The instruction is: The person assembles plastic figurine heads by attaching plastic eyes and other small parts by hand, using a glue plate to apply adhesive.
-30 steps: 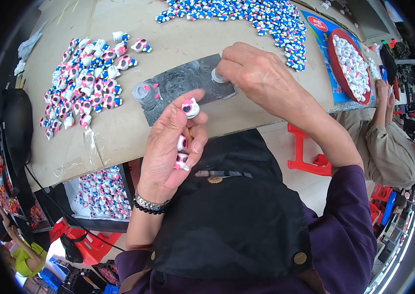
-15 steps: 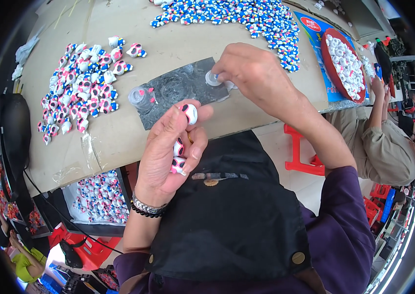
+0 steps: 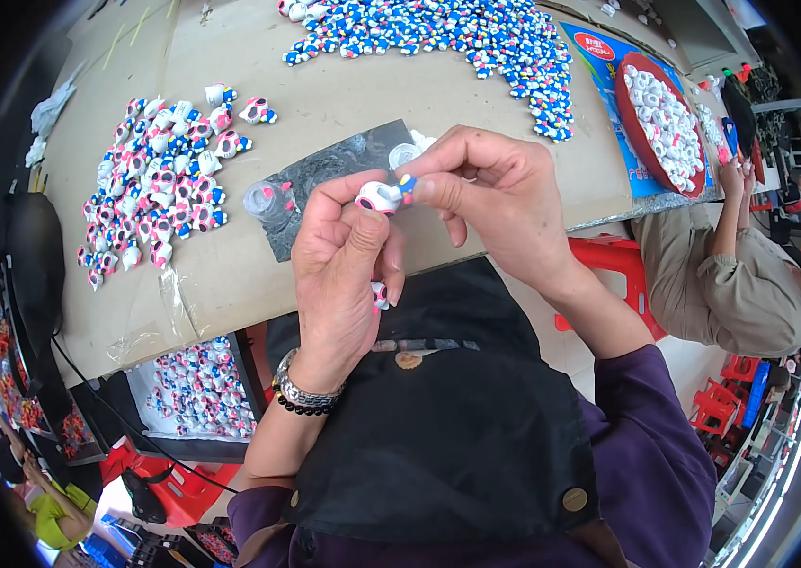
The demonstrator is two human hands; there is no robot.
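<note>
A cardboard-covered worktop (image 3: 344, 95) carries the pieces. A pink-and-white toy pile (image 3: 159, 170) lies at its left, a blue toy pile (image 3: 448, 33) along the far edge. A dark mat (image 3: 325, 180) sits near the front with small parts on it. A red tray (image 3: 661, 123) of white pieces rests on a blue sheet (image 3: 599, 57) at right.

Pink-and-white toy (image 3: 380, 197), blue-white toy heap (image 3: 438, 33), red tray (image 3: 663, 123), dark grey mat (image 3: 344, 170).

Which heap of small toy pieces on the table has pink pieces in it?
The heap at the left: its pieces are pink, white and blue. The long heap at the top is blue with white, red and yellow. The red tray holds white pieces.
</note>
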